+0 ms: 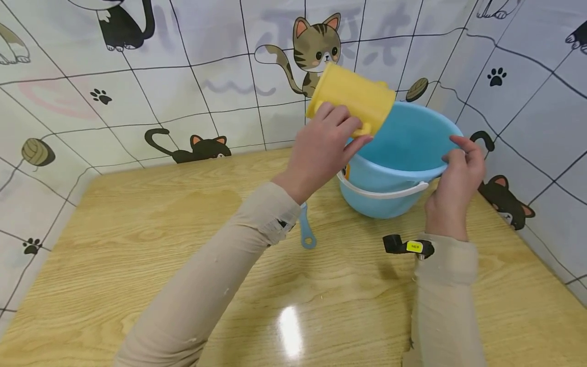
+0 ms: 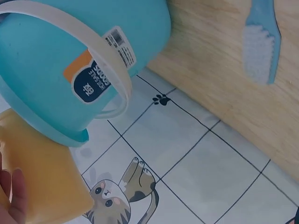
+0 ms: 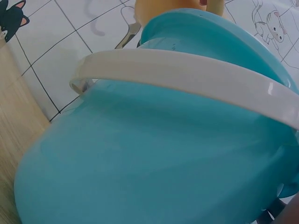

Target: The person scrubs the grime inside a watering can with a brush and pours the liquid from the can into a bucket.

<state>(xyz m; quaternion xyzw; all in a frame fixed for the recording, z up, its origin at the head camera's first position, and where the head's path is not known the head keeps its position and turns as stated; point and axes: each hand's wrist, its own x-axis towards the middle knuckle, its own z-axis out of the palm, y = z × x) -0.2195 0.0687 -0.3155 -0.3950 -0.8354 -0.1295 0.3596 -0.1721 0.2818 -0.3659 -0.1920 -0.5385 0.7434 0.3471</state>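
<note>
In the head view my left hand (image 1: 321,148) grips a yellow mug (image 1: 355,97) by its handle side. The mug is tilted, its right end over the near-left part of the light blue bucket (image 1: 382,208). My right hand (image 1: 455,183) holds the bucket's right rim, thumb and fingers at the edge. Hanging down the bucket's front is its white carrying handle (image 1: 390,194). The left wrist view has the mug (image 2: 46,177) overlapping the bucket's rim, near a label (image 2: 91,84) on its side. Blue bucket wall (image 3: 140,154) fills most of the right wrist view.
A blue brush (image 1: 307,237) lies on the wooden table (image 1: 137,255), partly hidden by my left forearm; its white bristles (image 2: 258,53) show in the left wrist view. Walls covered in cat-printed sheeting (image 1: 220,97) rise behind the table and along both sides.
</note>
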